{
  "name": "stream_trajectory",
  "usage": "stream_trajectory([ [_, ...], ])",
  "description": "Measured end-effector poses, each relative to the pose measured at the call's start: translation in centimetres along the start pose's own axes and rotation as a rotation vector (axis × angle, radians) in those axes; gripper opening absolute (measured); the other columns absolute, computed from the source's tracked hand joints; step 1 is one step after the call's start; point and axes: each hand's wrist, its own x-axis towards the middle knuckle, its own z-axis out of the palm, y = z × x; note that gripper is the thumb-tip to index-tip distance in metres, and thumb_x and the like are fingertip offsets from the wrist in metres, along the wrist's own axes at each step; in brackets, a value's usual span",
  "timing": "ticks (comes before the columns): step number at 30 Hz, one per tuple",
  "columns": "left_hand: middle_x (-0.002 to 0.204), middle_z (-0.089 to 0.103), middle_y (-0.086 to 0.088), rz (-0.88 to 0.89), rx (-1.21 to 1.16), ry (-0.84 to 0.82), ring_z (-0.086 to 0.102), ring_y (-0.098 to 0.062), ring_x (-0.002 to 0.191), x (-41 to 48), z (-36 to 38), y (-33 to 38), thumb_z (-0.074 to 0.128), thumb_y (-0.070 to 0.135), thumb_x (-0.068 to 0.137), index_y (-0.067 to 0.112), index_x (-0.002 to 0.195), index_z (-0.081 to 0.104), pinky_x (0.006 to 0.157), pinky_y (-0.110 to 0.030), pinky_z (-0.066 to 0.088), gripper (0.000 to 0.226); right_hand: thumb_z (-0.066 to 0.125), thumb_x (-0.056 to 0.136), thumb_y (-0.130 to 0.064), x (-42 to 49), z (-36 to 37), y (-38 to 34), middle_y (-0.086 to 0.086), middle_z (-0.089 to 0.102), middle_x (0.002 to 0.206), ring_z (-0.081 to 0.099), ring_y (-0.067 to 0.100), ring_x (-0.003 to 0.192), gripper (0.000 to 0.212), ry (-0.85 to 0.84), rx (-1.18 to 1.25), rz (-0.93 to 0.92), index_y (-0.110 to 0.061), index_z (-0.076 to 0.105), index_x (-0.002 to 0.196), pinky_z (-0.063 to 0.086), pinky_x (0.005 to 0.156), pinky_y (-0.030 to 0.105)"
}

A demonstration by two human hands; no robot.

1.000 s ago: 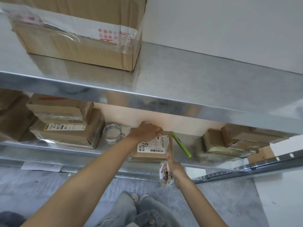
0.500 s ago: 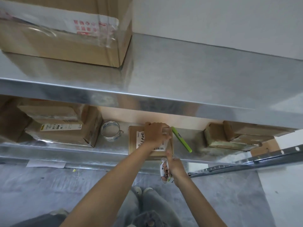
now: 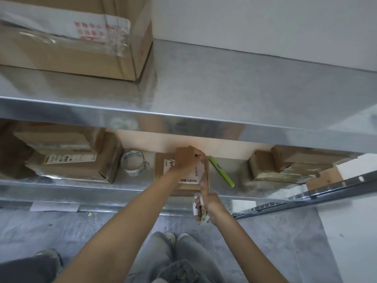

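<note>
Your left hand (image 3: 186, 159) has its fingers (image 3: 199, 157) curled tight over the far right corner of the small box (image 3: 163, 170), clamping the tape end so it can't lift. Your right hand (image 3: 210, 205) grips the tape roll (image 3: 196, 209) off the near edge, forefinger pressing the strip down the box's right side. The box sits mid lower shelf (image 3: 81, 193), with the green cutter (image 3: 221, 174) just right of it.

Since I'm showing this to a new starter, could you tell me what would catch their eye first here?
Both hands meet at a labelled box on the lower shelf: the left hand grips its far right corner, the right hand holds a patterned tape roll at its near edge. A bright green tool lies just right of it, and a big taped carton sits on the upper shelf.
</note>
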Motion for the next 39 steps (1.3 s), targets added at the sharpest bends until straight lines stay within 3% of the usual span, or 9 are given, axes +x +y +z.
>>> stream_trajectory([
  [3,0.156,0.031,-0.003,0.145,0.129,-0.210,0.025,-0.021,0.145,-1.8,-2.8,-0.4,0.045,0.020,0.100,0.023,0.146,0.039,0.120,-0.044,0.012,0.047,0.035,0.098,-0.053,0.2,-0.1,0.5,0.005,0.056,0.060,0.049,0.015,0.048,0.059,-0.007,-0.010,-0.007,-0.008,0.054,0.064,0.037,0.038,0.016],
  [5,0.161,-0.010,0.000,0.215,0.525,-0.405,-0.012,-0.022,0.148,-3.8,-3.7,-1.4,0.056,0.049,0.090,0.025,0.155,0.002,0.117,-0.058,-0.007,0.088,0.038,0.096,-0.053,0.1,-0.2,0.8,0.007,0.053,0.058,0.046,0.016,0.043,0.061,-0.016,0.016,-0.008,-0.006,0.054,0.061,0.036,0.035,0.015],
  [8,0.153,-0.036,-0.009,0.118,0.811,-0.515,-0.027,-0.033,0.143,-6.7,-3.3,-2.6,0.068,0.065,0.072,0.019,0.146,-0.030,0.113,-0.064,-0.006,0.131,0.044,0.094,-0.055,-0.1,-0.2,0.6,0.004,0.049,0.048,0.043,0.014,0.034,0.061,-0.037,0.025,-0.010,-0.005,0.053,0.059,0.041,0.035,0.019],
  [16,0.162,-0.002,-0.010,0.169,0.607,-0.712,0.002,-0.030,0.148,-5.0,-7.1,-0.5,0.056,0.049,0.091,0.020,0.155,0.010,0.119,-0.047,0.012,0.084,0.045,0.094,-0.051,-2.5,-2.0,-0.2,0.012,0.047,0.068,0.047,0.024,0.052,0.054,-0.214,0.302,-0.093,-0.008,0.058,0.064,0.052,0.048,0.030],
  [19,0.143,0.047,-0.005,0.156,0.433,-0.560,0.045,-0.025,0.127,-4.9,-8.0,0.3,0.050,0.036,0.099,0.018,0.140,0.046,0.091,-0.026,0.036,0.045,0.040,0.100,-0.031,-4.2,-3.2,-1.0,0.013,0.055,0.073,0.052,0.024,0.060,0.045,-0.364,0.493,-0.360,-0.014,0.073,0.074,0.048,0.068,0.040],
  [23,0.124,0.061,-0.001,0.159,0.438,-0.277,0.056,-0.023,0.110,-6.0,-6.7,0.5,0.034,0.041,0.102,0.025,0.124,0.058,0.076,-0.029,0.034,0.036,0.033,0.103,-0.021,-4.6,-3.2,-1.7,0.011,0.061,0.062,0.059,0.025,0.062,0.036,-0.293,0.315,-0.528,-0.007,0.063,0.089,0.043,0.084,0.047],
  [27,0.112,0.064,0.001,0.215,0.527,-0.095,0.057,-0.022,0.096,-5.8,-5.9,-0.2,0.029,0.037,0.102,0.026,0.114,0.058,0.068,-0.031,0.029,0.033,0.032,0.103,-0.029,-4.9,-2.7,-1.0,0.015,0.057,0.054,0.056,0.026,0.053,0.044,-0.231,0.258,-0.446,-0.002,0.058,0.080,0.047,0.073,0.036],
  [34,0.108,0.067,0.005,0.179,0.504,-0.126,0.059,-0.022,0.094,-4.4,-6.0,-0.8,0.030,0.038,0.103,0.034,0.118,0.060,0.073,-0.030,0.032,0.034,0.034,0.102,-0.029,-4.6,-1.7,-0.3,0.012,0.054,0.043,0.053,0.022,0.038,0.053,-0.088,0.132,-0.377,0.000,0.056,0.063,0.046,0.049,0.025],
  [39,0.086,0.059,0.007,0.137,0.431,-0.172,0.050,-0.017,0.076,-3.5,-6.3,-1.1,0.036,0.033,0.098,0.032,0.087,0.048,0.072,-0.033,0.039,0.016,0.038,0.100,-0.038,-2.8,-1.1,2.0,0.007,0.048,0.035,0.043,0.017,0.026,0.063,0.011,0.048,-0.257,0.000,0.053,0.052,0.036,0.034,0.017],
])
